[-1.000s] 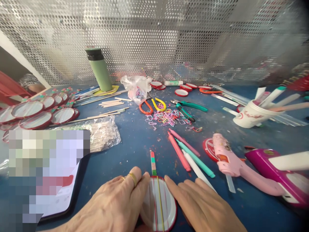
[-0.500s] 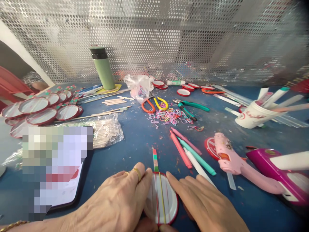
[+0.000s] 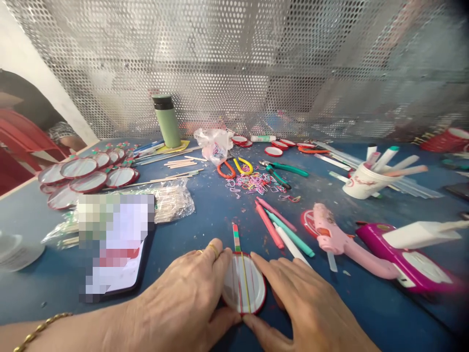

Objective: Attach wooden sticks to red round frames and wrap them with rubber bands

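A round red-rimmed lid (image 3: 254, 284) lies face up near the table's front edge. Thin bands, one yellow and others reddish, run lengthwise across its pale inside. From its far rim sticks out a flat stick (image 3: 236, 236) with red, green and pinkish stripes. My left hand (image 3: 188, 286) is closed on the lid's left edge, with thumb at the near rim and fingers at the far left. On the right edge, my right hand (image 3: 302, 293) grips it the same way, its index finger at the far rim. Both thumbs nearly meet at the near rim.
A phone (image 3: 126, 254) lies left of my hands, beside a bag of sticks (image 3: 174, 200). Markers (image 3: 269, 225), a pink glue gun (image 3: 340, 244) and a magenta tool (image 3: 414, 264) lie right. Rubber bands (image 3: 252, 183), pliers (image 3: 289, 169), a cup (image 3: 366, 182) and finished lids (image 3: 78, 167) sit farther back.
The camera view has shifted, so more of the table's left and right sides shows. Both thumbs now show at the lid's near rim. The hands keep their hold on the lid.
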Motion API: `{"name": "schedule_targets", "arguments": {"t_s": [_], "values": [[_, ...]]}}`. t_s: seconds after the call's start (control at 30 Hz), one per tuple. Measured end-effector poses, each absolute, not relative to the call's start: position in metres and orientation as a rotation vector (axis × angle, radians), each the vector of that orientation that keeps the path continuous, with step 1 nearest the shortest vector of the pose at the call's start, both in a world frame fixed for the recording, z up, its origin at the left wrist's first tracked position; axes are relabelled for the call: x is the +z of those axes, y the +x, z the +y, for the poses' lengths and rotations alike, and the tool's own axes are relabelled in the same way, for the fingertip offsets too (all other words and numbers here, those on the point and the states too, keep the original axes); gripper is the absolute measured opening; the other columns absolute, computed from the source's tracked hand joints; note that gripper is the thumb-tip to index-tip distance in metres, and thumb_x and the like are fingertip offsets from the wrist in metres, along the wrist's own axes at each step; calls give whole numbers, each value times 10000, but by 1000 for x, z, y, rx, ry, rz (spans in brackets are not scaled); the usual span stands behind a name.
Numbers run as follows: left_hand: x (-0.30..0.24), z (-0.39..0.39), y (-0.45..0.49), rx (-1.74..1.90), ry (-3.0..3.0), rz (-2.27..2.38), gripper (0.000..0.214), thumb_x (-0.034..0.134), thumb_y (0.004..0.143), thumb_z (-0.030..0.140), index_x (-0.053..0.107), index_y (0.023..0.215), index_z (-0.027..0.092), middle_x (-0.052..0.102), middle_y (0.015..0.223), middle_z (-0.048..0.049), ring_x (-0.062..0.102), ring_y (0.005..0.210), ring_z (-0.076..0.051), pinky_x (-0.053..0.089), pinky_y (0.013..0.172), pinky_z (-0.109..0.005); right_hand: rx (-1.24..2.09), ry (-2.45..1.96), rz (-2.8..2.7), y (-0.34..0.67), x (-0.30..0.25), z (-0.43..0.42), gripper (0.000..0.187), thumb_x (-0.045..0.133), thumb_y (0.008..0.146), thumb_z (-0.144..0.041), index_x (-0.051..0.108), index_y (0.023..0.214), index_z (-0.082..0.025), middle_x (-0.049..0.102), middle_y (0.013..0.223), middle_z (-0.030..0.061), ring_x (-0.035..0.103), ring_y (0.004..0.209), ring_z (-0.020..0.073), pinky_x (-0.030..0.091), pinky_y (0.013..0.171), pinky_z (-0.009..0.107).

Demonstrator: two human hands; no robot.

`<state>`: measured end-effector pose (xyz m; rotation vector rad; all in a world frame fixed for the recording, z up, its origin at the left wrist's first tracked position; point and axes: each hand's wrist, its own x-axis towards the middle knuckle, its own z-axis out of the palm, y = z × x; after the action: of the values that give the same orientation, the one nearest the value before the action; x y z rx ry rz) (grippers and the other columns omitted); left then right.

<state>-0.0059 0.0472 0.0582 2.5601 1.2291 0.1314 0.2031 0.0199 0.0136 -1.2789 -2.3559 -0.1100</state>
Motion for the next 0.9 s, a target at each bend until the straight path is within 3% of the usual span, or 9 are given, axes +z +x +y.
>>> {"name": "schedule_targets", "arguments": {"t_s": [0.2, 0.9], "values": [[55, 46, -6, 167, 2569, 1234, 281, 649, 831, 261, 628, 1085, 143, 652, 1090, -114, 685, 955, -237, 578, 865, -349, -60, -1289, -2380, 206, 14, 21, 456, 655, 834, -345, 633, 1216, -98, 722, 871, 72, 683, 787, 228, 553, 729, 374], [56, 54, -4, 70, 2478, 1232, 312, 668, 794, 253, 662, 1090, 153, 664, 1120, -107, 683, 924, -245, 580, 839, -344, -172, -1250, -2322, 205, 9, 22, 401, 500, 949, -413, 648, 1160, -105, 728, 838, 91, 696, 754, 243, 535, 710, 385]]}}
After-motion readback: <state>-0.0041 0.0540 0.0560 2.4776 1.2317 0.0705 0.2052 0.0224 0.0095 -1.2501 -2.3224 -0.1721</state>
